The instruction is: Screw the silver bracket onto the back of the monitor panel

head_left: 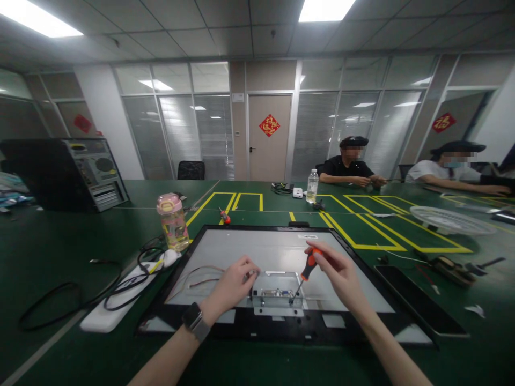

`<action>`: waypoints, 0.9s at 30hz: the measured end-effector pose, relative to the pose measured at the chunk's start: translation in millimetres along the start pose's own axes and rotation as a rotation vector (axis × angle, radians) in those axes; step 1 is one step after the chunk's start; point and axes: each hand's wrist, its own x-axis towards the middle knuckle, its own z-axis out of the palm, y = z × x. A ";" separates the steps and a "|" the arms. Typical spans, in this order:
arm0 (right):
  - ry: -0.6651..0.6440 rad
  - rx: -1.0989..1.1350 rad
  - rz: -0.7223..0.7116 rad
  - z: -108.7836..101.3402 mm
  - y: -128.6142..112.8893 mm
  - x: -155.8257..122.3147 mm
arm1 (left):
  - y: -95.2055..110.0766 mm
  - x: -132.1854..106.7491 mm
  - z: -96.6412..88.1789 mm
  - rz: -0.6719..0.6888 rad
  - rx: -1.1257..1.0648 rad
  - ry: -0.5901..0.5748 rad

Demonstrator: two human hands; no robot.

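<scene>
A flat display panel [257, 244] with a black frame lies face down on the green table before me. Near its front edge sits a metal bracket [277, 312] carrying a small circuit board with ports. My right hand [336, 268] grips a screwdriver [309, 264] by its red and black handle; the tilted shaft reaches down to the bracket's right side. At the bracket's upper left is my left hand [240, 276], fingers curled together by its edge; whatever they pinch is hidden. Thin wires [201, 279] run across the panel to the left of the bracket.
On the left are a white power strip [116, 303] with black cables, a pink-lidded bottle [172, 221] and a computer case [96, 174]. A black slab [418, 300] lies at right. Beyond are a second screwdriver [225, 216], a water bottle [312, 185] and two seated people.
</scene>
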 end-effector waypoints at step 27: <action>0.102 -0.067 -0.051 14.4 1.3 -12.4 | 0.7 0.5 0.0 0.000 0.087 -0.043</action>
